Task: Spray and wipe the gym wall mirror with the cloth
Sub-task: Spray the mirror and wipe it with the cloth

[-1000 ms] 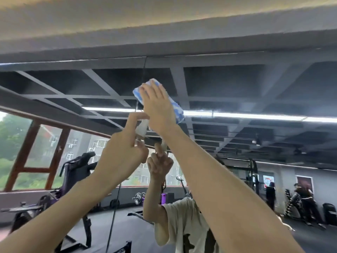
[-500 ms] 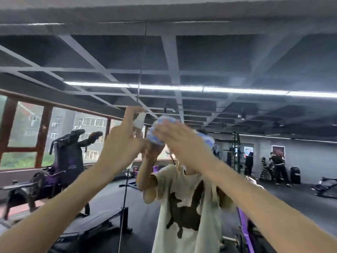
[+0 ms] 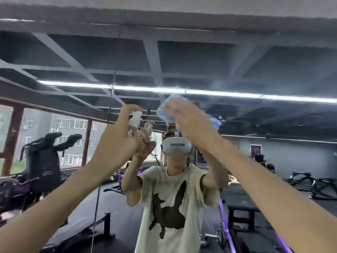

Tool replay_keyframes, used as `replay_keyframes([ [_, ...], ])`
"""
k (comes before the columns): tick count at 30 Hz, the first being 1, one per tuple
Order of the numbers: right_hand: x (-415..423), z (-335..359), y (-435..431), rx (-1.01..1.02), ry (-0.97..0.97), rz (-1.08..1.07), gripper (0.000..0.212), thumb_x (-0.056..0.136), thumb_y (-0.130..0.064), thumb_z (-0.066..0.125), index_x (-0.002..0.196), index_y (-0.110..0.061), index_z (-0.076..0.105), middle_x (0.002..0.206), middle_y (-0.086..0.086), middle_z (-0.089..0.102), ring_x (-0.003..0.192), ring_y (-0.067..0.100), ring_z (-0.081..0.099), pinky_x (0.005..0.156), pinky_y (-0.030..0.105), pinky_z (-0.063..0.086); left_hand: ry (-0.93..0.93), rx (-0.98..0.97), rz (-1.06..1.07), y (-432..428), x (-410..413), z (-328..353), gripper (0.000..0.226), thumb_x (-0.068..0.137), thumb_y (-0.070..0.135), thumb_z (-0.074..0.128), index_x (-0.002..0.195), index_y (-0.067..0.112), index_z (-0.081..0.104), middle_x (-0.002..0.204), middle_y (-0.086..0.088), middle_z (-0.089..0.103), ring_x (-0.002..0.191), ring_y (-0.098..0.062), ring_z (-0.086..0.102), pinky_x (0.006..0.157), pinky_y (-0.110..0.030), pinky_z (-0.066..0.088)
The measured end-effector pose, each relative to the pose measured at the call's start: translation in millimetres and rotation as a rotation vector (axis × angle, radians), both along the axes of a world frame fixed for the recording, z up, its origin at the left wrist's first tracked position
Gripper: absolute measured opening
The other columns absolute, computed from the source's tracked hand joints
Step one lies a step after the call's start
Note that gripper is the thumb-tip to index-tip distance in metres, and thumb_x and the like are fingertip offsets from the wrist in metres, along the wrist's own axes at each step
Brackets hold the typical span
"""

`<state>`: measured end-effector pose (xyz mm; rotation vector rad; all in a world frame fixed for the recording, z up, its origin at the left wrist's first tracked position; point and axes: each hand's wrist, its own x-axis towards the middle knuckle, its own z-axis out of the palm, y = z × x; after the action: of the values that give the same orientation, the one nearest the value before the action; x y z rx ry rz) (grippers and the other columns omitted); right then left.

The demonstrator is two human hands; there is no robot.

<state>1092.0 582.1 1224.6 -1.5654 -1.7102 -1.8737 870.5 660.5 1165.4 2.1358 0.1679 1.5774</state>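
1. the mirror (image 3: 255, 61) is bounded by its top edge well above both hands; a vertical seam (image 3: 111, 99) runs just left of the spray bottle (image 3: 135, 119); open glass lies above and right of the cloth (image 3: 164, 111).
2. the cloth is pressed flat on the glass by the right hand (image 3: 189, 125), fingers straight; the spray bottle is gripped by the left hand (image 3: 116, 145), fingers curled round it.
3. the cloth is found higher than half a second ago, just under the reflected light strip (image 3: 228, 94).

Above our right fingers (image 3: 175, 109) we see a long ceiling light strip (image 3: 228, 93) under dark beams. Far left of our left fingers (image 3: 129, 107), a black-and-purple gym machine (image 3: 43, 161) stands before red-framed windows (image 3: 54, 128). Well below the right fingers sits a black bench (image 3: 242, 207).
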Motion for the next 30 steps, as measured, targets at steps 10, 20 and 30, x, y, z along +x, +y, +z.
replay_keyframes([
  [10,30,-66,-23,0.022,-0.077,-0.018,0.064,0.08,-0.003,0.035,0.143,-0.011,0.046,0.148,0.007,0.046,0.142,0.027,0.032,0.122,0.041,0.012,-0.072,-0.033,0.005,-54,39,-13,0.057,0.08,-0.005,0.055,0.126,0.025,0.038,0.086,0.001,0.056,0.052,-0.016,0.051,0.048,-0.026,0.046],
  [20,82,34,-116,0.31,0.258,-0.083,0.053,0.097,-0.006,0.038,0.149,-0.005,0.032,0.156,0.015,0.03,0.147,0.032,0.021,0.12,0.041,0.009,0.037,-0.031,0.146,-111,71,-44,0.069,0.084,0.017,0.056,0.143,0.038,0.027,0.084,0.013,0.051,0.058,-0.005,0.052,0.049,-0.011,0.04],
  [30,83,-109,-95,-0.291,-0.251,0.016,0.06,0.081,-0.006,0.054,0.14,-0.011,0.05,0.146,0.007,0.049,0.139,0.028,0.04,0.12,0.038,0.008,0.088,-0.064,0.243,-142,86,-72,0.07,0.076,0.021,0.054,0.142,0.03,0.032,0.076,-0.008,0.06,0.047,-0.019,0.053,0.064,-0.036,0.052],
])
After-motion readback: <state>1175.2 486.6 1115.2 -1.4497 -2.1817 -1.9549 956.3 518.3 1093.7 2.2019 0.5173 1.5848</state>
